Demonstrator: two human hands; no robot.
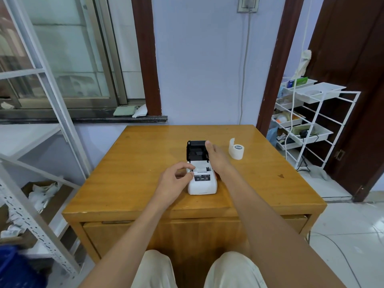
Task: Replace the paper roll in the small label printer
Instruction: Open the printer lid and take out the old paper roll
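Knees in pale trousers (158, 271) sit closest, at the near edge of the desk (128, 154), and both forearms reach forward from there to the label printer (202, 183).

That printer stands near the middle of the desk, its white body toward the person and its black lid (196, 149) swung up and back, so the paper bay is exposed. Whether a roll or core sits in the bay cannot be told from here. The left hand (176, 179) rests against the printer's left side, fingers loosely curled with thumb and forefinger apart, gripping nothing. The right hand (216, 156) lies along the right side, thumb up against the lid's top corner, fingers hidden behind the body; it seems to steady the lid rather than clamp anything.

A fresh paper roll (236, 151) stands just beside the printer on the right, apart from it, its loose end curling up.

The step looks like clearing or readying the open bay. To do it well, keep the left hand bracing the body so it doesn't slide, hold the lid fully back, then fetch the roll with the right hand and seat it with the free end leading out toward the front slot.
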